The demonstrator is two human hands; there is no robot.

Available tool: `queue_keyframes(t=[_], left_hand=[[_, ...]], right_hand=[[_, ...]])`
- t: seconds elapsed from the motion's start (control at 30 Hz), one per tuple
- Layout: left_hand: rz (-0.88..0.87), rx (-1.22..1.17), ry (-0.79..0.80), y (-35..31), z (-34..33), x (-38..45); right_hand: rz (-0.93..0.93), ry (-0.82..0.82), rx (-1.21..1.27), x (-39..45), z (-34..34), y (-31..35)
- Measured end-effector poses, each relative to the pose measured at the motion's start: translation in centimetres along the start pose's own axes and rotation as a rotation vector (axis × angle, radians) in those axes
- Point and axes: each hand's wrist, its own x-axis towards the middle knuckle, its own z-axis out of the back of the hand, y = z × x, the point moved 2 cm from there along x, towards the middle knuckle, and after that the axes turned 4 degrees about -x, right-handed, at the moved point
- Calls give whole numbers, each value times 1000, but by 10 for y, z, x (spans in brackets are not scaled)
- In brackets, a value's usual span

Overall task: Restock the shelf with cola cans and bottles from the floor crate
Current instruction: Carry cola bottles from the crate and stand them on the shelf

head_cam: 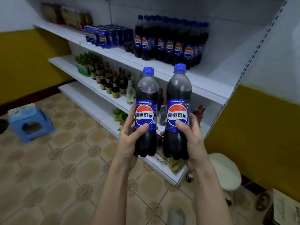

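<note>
My left hand [128,140] grips a cola bottle [146,101] with a blue cap and blue label, held upright. My right hand [192,137] grips a second, matching cola bottle [178,98] beside it. Both bottles are raised in front of the white shelf unit [211,90]. On the upper shelf stand a row of several cola bottles [170,41] and, to their left, a block of several blue cola cans [103,37]. The floor crate is not in view.
The middle shelf holds dark sauce bottles [112,82] and green bottles [84,62]. Packets lie on the bottom shelf [175,164]. A blue plastic stool [30,122] stands on the tiled floor at left. A white round stool [225,172] stands at right, beside a cardboard box [285,207].
</note>
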Motion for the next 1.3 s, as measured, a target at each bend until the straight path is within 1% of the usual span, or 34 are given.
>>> queue_keyframes(t=[0.17,0.3,0.37,0.47,0.53,0.63,0.7,0.8,0.9,1.17,1.3], left_hand=[[-32,47,-53,-3,34,49],[-51,77,-72,-1,53,115],[-76,77,-118,1,57,160],[-84,68,-103,1,51,208],[-97,35,-127,6,49,246],[-88,11,-144,14,46,297],[-64,9,-146,18,46,323],[-46,66,-164,22,51,363],[-31,125,-142,24,57,408],[-32,296,84,30,67,517],[-19,350,232,41,63,548]], right_hand=[[-11,90,20,70,-30,-15],[14,144,44,150,-48,-21],[20,157,88,199,-57,-17],[37,173,105,246,-66,-3],[62,162,121,283,-62,7],[96,141,48,329,-58,18],[86,103,6,352,-58,17],[90,-9,-25,385,-61,16],[126,-87,-38,415,-67,17],[279,-352,-201,481,-65,17],[266,-457,-249,501,-62,0]])
